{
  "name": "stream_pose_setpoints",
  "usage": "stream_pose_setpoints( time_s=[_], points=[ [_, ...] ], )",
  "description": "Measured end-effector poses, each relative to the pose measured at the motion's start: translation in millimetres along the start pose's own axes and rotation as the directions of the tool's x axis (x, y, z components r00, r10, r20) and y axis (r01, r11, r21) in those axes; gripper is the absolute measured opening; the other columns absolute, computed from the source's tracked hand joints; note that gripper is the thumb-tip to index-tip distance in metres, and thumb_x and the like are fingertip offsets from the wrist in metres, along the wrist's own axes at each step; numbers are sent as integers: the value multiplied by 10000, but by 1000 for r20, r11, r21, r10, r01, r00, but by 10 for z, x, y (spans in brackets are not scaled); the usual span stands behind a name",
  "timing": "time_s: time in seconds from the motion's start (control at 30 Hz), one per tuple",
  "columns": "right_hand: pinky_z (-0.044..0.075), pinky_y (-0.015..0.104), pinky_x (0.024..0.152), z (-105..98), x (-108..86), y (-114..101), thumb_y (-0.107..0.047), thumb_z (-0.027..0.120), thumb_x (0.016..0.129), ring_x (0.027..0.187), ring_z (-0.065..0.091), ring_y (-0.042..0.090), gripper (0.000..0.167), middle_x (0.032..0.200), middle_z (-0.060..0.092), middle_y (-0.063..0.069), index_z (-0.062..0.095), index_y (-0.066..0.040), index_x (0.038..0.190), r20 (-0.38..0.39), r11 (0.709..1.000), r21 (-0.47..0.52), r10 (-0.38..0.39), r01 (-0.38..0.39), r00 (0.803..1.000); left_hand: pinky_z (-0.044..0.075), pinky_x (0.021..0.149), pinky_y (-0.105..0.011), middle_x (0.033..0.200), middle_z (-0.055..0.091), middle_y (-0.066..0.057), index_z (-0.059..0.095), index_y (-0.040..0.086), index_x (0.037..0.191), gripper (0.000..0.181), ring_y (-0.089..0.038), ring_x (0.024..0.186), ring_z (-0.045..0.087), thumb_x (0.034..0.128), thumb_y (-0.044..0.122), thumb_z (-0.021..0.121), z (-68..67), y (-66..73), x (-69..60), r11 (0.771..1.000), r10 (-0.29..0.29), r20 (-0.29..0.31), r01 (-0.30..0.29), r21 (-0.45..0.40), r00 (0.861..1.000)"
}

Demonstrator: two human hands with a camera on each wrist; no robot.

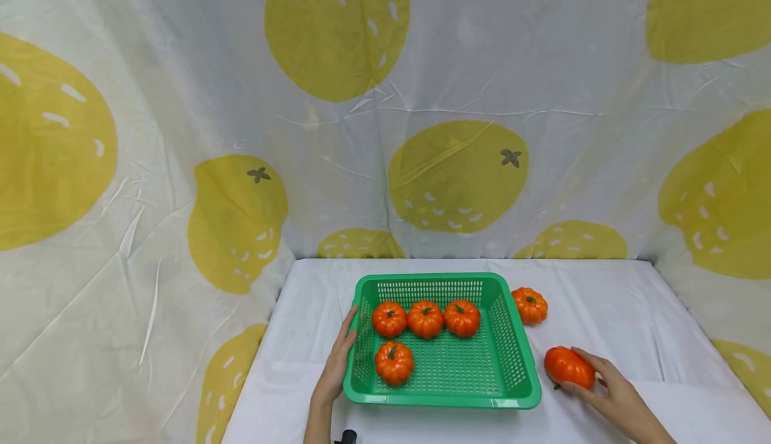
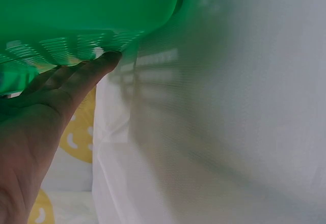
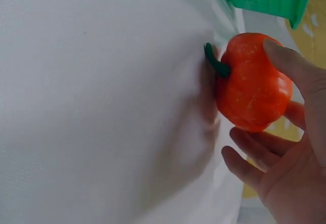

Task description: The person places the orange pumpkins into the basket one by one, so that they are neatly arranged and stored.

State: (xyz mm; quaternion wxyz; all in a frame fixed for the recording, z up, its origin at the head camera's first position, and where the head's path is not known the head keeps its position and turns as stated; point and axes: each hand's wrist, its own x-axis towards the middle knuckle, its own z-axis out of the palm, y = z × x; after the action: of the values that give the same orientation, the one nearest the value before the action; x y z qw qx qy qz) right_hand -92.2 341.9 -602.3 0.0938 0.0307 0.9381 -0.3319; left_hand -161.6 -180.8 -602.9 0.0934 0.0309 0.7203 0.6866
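Observation:
My right hand (image 1: 617,394) grips a small orange pumpkin (image 1: 569,366) between thumb and fingers, to the right of the green basket (image 1: 442,400). In the right wrist view that pumpkin (image 3: 253,84) lies tipped on its side, its green stem turned toward the white cloth; two fingertips stand apart from it. Whether it touches the cloth, I cannot tell. My left hand (image 1: 334,367) rests with fairly straight fingers (image 2: 86,79) against the basket's left outer wall. Inside the basket sit several pumpkins (image 1: 425,319), a row along the back and one (image 1: 394,363) at front left.
Another pumpkin (image 1: 530,305) stands on the white-covered table (image 1: 608,297), just outside the basket's back right side. Lemon-print cloth walls (image 1: 337,183) rise behind and at both sides. A small black object (image 1: 349,436) shows at the bottom edge, by the left wrist.

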Motion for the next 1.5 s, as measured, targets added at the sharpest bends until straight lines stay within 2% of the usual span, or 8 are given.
stream_pose_setpoints(
  time_s=[0.2, 0.37, 0.63, 0.77, 0.9, 1.23, 1.4, 1.5],
  points=[
    [537, 729, 846, 32, 17, -100, -409, 854, 844, 1162, 562, 584, 856, 1380, 494, 390, 480, -33, 1515, -100, 990, -27, -144, 142, 984, -2, 1255, -701, 1762, 92, -46, 228, 365, 1649, 534, -384, 1626, 12, 1128, 461, 290, 0, 0, 8, 1000, 1, -2, -1, -5, 1000],
    [571, 677, 843, 41, 59, -168, -373, 875, 813, 1119, 578, 548, 750, 1355, 513, 385, 593, -54, 1431, -83, 986, -85, -154, 147, 985, 6, 1253, -703, 1762, 85, -54, 219, 355, 1654, 539, -390, 1625, 7, 1129, 455, 293, -3, -4, 2, 1000, 0, 2, 0, 4, 1000],
    [583, 622, 837, -40, 28, -188, -505, 751, 921, 1108, 620, 469, 770, 1366, 554, 359, 513, -48, 1493, -29, 995, -53, -86, 85, 996, 6, 1251, -706, 1762, 81, -62, 216, 344, 1656, 532, -395, 1624, 4, 1135, 430, 283, 0, 35, -8, 1000, 18, 3, -18, 7, 1000],
    [572, 620, 877, -120, 37, -116, -580, 617, 991, 1182, 572, 540, 833, 1439, 488, 401, 379, -16, 1556, 62, 999, -3, 40, -40, 997, 5, 1255, -702, 1761, 91, -49, 225, 356, 1651, 527, -383, 1626, 9, 1134, 435, 284, -2, 38, -5, 1000, 19, 2, -19, 4, 1000],
    [573, 591, 892, -152, 54, -21, -641, 540, 1004, 1180, 547, 542, 892, 1461, 433, 417, 308, 14, 1562, 138, 988, 14, 153, -157, 979, 0, 1255, -702, 1762, 85, -53, 217, 349, 1654, 529, -386, 1626, 4, 1135, 435, 275, 0, 25, -2, 1000, 20, 6, -20, 7, 1000],
    [519, 635, 983, -145, -5, 80, -587, 436, 1068, 1264, 539, 508, 799, 1567, 342, 396, 254, -47, 1628, 115, 991, 79, 101, -111, 988, 2, 1257, -699, 1761, 92, -48, 220, 359, 1652, 529, -380, 1627, 12, 1133, 447, 279, 10, 19, -3, 1000, 6, 1, -6, -4, 1000],
    [562, 550, 960, -131, -14, 96, -539, 425, 1089, 1228, 578, 438, 750, 1577, 351, 374, 278, -24, 1614, 100, 986, 131, 90, -102, 991, 10, 1256, -699, 1762, 88, -46, 217, 361, 1653, 529, -381, 1627, 13, 1134, 449, 275, 9, 15, -4, 1000, 7, 1, -7, 3, 1000],
    [520, 611, 1014, -117, 4, 113, -525, 370, 1107, 1304, 498, 522, 741, 1604, 275, 390, 226, -12, 1623, 129, 976, 181, 101, -123, 987, 5, 1255, -701, 1762, 89, -45, 220, 365, 1651, 528, -385, 1626, 14, 1133, 449, 278, 12, 13, -1, 1000, 7, 1, -7, 2, 1000]
  ],
)
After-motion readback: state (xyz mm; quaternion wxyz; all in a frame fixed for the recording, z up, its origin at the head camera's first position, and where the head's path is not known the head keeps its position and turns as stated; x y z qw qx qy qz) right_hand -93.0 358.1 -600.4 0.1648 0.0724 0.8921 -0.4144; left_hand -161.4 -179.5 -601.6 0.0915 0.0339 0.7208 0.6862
